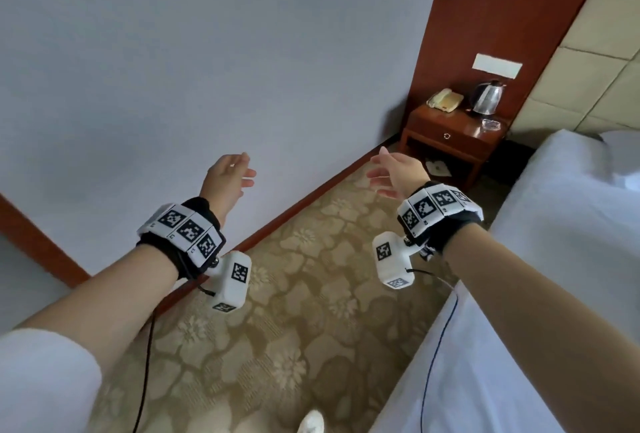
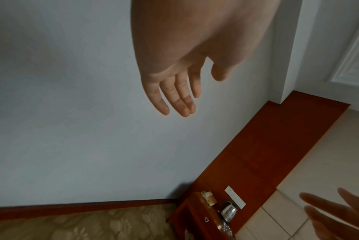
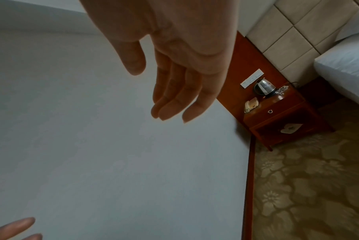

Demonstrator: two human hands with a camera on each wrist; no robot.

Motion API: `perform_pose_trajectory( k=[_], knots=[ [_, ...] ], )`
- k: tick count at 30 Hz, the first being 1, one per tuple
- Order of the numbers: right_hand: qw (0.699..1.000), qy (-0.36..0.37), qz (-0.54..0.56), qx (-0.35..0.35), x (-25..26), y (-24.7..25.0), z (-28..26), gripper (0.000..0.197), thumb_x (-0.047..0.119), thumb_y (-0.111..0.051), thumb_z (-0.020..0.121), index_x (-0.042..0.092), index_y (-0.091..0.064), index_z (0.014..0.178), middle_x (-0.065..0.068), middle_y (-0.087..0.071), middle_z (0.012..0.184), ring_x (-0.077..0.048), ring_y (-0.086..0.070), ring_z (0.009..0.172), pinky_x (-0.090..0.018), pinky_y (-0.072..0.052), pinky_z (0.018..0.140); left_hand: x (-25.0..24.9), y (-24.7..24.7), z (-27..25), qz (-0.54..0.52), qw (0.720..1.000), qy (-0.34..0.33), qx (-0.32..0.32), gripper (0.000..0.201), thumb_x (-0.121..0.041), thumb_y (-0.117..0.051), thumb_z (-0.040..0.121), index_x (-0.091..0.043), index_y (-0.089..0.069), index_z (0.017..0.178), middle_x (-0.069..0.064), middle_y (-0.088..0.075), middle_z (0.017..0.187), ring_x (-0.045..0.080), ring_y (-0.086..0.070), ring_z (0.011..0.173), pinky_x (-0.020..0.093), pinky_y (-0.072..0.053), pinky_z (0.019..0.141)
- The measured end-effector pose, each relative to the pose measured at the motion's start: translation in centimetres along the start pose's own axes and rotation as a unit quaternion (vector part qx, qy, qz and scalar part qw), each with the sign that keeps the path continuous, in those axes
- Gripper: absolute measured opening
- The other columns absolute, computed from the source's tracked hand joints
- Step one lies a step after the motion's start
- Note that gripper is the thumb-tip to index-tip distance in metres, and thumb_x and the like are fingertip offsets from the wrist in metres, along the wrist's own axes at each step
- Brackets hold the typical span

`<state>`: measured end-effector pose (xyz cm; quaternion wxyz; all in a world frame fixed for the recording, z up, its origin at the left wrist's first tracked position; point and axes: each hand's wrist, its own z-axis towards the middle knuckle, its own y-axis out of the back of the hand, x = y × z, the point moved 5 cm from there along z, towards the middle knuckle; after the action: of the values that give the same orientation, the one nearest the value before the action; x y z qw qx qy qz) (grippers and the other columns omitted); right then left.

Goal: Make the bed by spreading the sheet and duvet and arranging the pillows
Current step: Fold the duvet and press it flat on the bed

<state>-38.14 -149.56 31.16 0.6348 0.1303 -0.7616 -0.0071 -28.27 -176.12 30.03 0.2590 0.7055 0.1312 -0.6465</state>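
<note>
Nearest, at the bottom edge, the toe of a white shoe [image 1: 311,423] stands on the patterned carpet [image 1: 294,311]. Along the right side runs the bed [image 1: 540,294], covered in smooth white bedding, its near edge just beside the right forearm. A pillow [image 1: 620,145] shows dimly at the far right end of the bed, against the padded headboard [image 1: 595,61].

Both arms reach forward over the carpet, each wrist wrapped in a marker band. The left hand [image 1: 228,178] has its fingers straight and loosely spread, holding nothing. The right hand [image 1: 394,172] is likewise slack-fingered and empty, apart from the bedding.

Farther off, a wooden nightstand [image 1: 450,141] stands in the corner between the pale wall [image 1: 207,51] and the bed, carrying a telephone [image 1: 445,100], a steel kettle [image 1: 488,96] and a glass ashtray [image 1: 491,124].
</note>
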Motion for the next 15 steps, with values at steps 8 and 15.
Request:
perform_pose_trajectory(
  k=[8,15],
  knots=[
    [0.996,-0.034,0.02,-0.084,1.9,8.4,17.8,0.029,0.035,-0.041,0.098,0.019,-0.058,0.082,-0.001,-0.064,0.075,-0.011,-0.058,0.063,-0.027,-0.047,0.068,-4.4,-16.6,19.6,-0.007,0.994,-0.022,0.11,0.023,-0.031,-0.043,0.097,-0.015,-0.053,0.11,-0.004,-0.062,0.086,0.01,-0.059,0.077,0.028,-0.043,0.078],
    [0.959,-0.095,0.023,-0.264,-2.4,24.2,27.0,0.029,0.036,-0.04,0.098,0.018,-0.057,0.083,0.001,-0.061,0.07,-0.01,-0.056,0.061,-0.021,-0.042,0.056,-5.0,-40.8,30.5,0.022,0.957,-0.042,0.287,0.022,-0.033,-0.042,0.097,-0.017,-0.053,0.108,0.0,-0.063,0.087,0.01,-0.058,0.072,0.024,-0.043,0.067]
  ],
)
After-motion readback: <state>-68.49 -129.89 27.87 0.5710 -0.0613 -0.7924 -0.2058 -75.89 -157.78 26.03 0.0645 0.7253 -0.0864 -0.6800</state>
